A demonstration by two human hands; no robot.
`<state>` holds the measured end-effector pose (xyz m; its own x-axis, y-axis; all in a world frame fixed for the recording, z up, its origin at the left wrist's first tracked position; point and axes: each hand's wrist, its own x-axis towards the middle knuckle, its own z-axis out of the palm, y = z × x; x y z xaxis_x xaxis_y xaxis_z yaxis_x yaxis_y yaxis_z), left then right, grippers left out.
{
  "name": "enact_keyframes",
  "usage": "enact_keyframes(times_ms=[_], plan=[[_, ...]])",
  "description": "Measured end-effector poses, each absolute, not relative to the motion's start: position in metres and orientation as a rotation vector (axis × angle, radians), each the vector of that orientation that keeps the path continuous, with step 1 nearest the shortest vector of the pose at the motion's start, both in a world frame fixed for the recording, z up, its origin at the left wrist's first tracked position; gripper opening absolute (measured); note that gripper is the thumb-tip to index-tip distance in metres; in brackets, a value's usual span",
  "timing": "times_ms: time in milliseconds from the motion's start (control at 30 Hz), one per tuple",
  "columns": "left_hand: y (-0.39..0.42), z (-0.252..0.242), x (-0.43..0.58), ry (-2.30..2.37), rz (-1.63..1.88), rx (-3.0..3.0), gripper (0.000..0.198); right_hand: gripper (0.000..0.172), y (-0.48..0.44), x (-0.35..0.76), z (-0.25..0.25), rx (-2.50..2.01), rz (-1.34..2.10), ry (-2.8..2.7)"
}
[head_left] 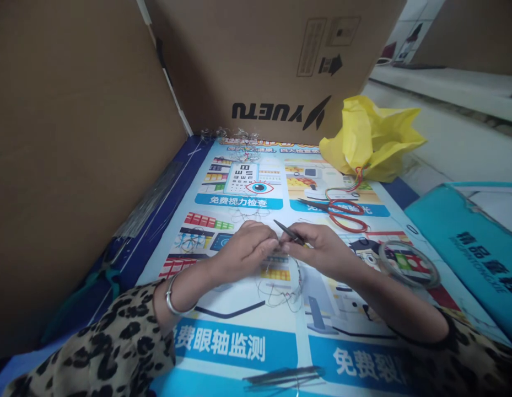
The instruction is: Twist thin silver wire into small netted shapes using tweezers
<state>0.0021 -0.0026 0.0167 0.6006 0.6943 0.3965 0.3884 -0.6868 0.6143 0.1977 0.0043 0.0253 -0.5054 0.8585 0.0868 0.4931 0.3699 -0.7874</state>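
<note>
My left hand (249, 249) is closed in a pinch above the printed poster sheet (243, 331). Thin looped wire (283, 298) hangs below its fingertips and seems to run up into them. My right hand (322, 248) meets it fingertip to fingertip, closed around a slim dark pointed tool (289, 231) whose tip points up and left. The exact kind of this tool is hard to make out. Just beyond my right hand lie red-handled scissors (342, 212), blades to the left. Whatever sits right between the fingertips is too small to tell.
Tangled wire pieces (243, 144) lie at the far edge by a cardboard box wall (259, 66). On the right are a yellow bag (371, 138), a round clear coil (408, 264) and a teal box (466, 248). Thin dark strips (283, 377) lie in front, teal-handled pliers (101, 278) left.
</note>
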Motion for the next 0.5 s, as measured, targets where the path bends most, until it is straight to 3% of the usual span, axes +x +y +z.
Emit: enact_keyframes(times_ms=[267, 500], plan=[[0.01, 0.014, -0.005, 0.929, 0.744, 2.336, 0.019, 0.014, 0.015, 0.188, 0.035, -1.157, 0.783, -2.213], [0.015, 0.008, -0.009, 0.813, 0.644, 2.355, 0.026, 0.013, 0.014, 0.186, 0.018, -1.294, 0.685, -2.053]])
